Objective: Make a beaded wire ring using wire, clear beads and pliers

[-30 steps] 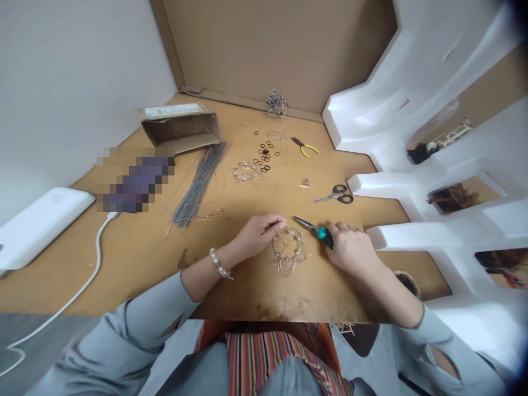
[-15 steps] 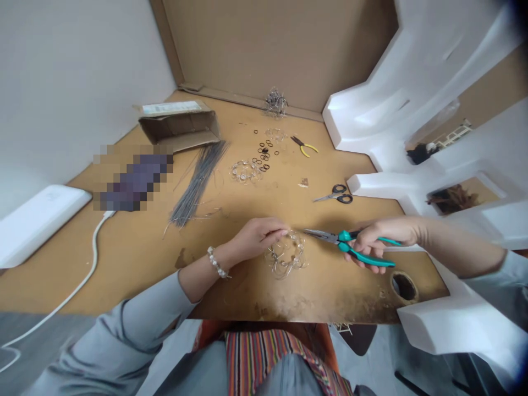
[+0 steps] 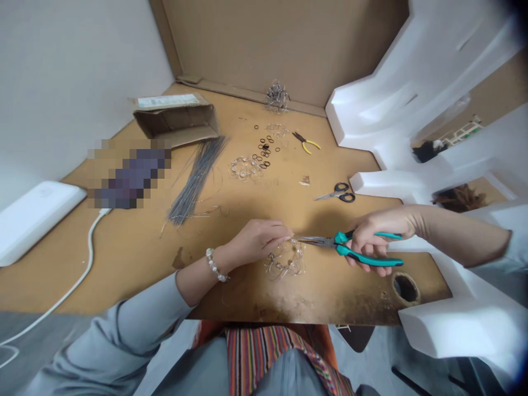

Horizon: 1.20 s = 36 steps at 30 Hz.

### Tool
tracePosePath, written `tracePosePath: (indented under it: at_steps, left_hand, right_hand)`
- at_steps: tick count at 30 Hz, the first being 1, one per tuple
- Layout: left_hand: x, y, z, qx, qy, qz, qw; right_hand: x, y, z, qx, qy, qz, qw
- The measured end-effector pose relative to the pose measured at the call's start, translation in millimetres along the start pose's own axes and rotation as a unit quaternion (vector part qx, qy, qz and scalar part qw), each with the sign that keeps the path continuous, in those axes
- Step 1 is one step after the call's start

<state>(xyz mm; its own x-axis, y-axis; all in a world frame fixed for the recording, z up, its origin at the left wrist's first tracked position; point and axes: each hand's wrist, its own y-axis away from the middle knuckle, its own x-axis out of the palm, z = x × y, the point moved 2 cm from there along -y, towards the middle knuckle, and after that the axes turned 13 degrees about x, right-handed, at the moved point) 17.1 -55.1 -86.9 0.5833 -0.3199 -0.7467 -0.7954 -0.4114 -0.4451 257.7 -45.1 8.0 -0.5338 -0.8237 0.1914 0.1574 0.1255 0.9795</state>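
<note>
My left hand (image 3: 264,237) pinches the upper left edge of a wire ring strung with clear beads (image 3: 297,254), whose thin loops spread outward near the table's front. In my right hand (image 3: 373,242) are long-nose pliers with teal handles (image 3: 342,245). Their jaws point left and reach the ring's top edge, close beside my left fingertips; whether they grip a wire is too fine to make out. Farther back lies a similar beaded wire ring (image 3: 245,168), near several small dark rings (image 3: 264,148).
Left of centre lies a bundle of grey wires (image 3: 196,184) by an open cardboard box (image 3: 177,124). Black-handled scissors (image 3: 340,192) and yellow-handled pliers (image 3: 306,143) lie at the right. A wire cluster (image 3: 277,97) sits at the back. White foam (image 3: 371,181) borders the right side.
The teal pliers have moved left, bringing their tips from just right of the beaded ring onto its top edge. My left hand keeps its pinch, nearly in place.
</note>
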Motion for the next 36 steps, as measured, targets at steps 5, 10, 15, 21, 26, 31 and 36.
tracePosePath:
  at_steps: [5, 10, 15, 21, 26, 31, 36]
  left_hand:
    - [0.3, 0.1, -0.8, 0.003, -0.022, 0.008, 1.0]
    - [0.3, 0.1, -1.2, 0.006, -0.026, 0.008, 1.0]
    - [0.9, 0.7, -0.1, 0.012, -0.03, 0.003, 0.999]
    - [-0.8, -1.0, -2.3, 0.023, -0.043, 0.002, 0.999]
    - [-2.0, -2.2, -4.0, 0.022, -0.041, 0.01, 0.999]
    - [-1.7, -2.2, -3.8, 0.021, -0.047, 0.01, 0.999]
    - [-0.8, -2.2, -3.1, 0.023, -0.05, 0.01, 0.998]
  right_hand:
    - [-0.8, 0.8, 1.0, 0.004, 0.01, 0.001, 1.0]
    - [-1.1, -0.4, 3.1, 0.001, 0.019, -0.005, 1.0]
    - [-3.6, -6.6, 2.8, 0.02, 0.042, 0.008, 0.999]
    - [-2.7, -5.2, 6.1, 0.023, 0.06, -0.012, 0.998]
    - [-0.3, -0.5, 10.0, 0.021, 0.084, -0.027, 0.996]
    - [1.6, 2.5, 13.0, 0.03, 0.09, -0.039, 0.995]
    - [5.1, 5.5, 15.8, 0.031, 0.093, -0.055, 0.994]
